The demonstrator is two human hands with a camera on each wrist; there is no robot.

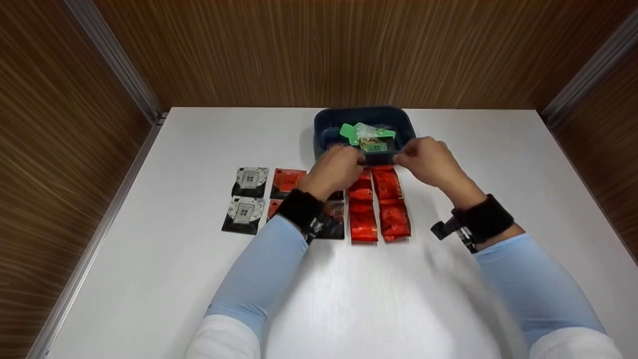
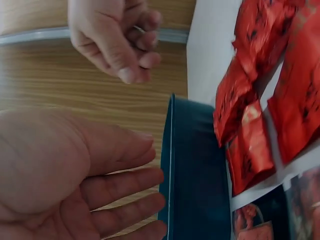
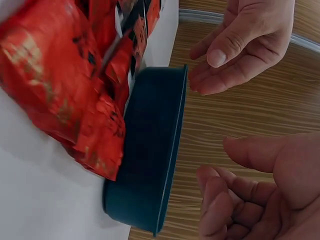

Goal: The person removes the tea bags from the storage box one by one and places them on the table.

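Roughly, as I read my feeds:
Table (image 1: pixel 199 279): white, bearing everything; I see packets laid in neat rows, seemingly sorted by kind.
Dark blue tub (image 1: pixel 324 127): at the far middle, holding green-wrapped sachets (image 1: pixel 366 133), its near wall facing me.
Red packets (image 1: pixel 379 204): two columns just before the tub; black-and-silver packets (image 1: pixel 245 199) lie well to the left.
Left hand (image 1: pixel 335 169): at the tub's near rim, fingers loose and apart, gripping nothing.
Right hand (image 1: pixel 429 162): opposite it, fingers loosely curled, empty.
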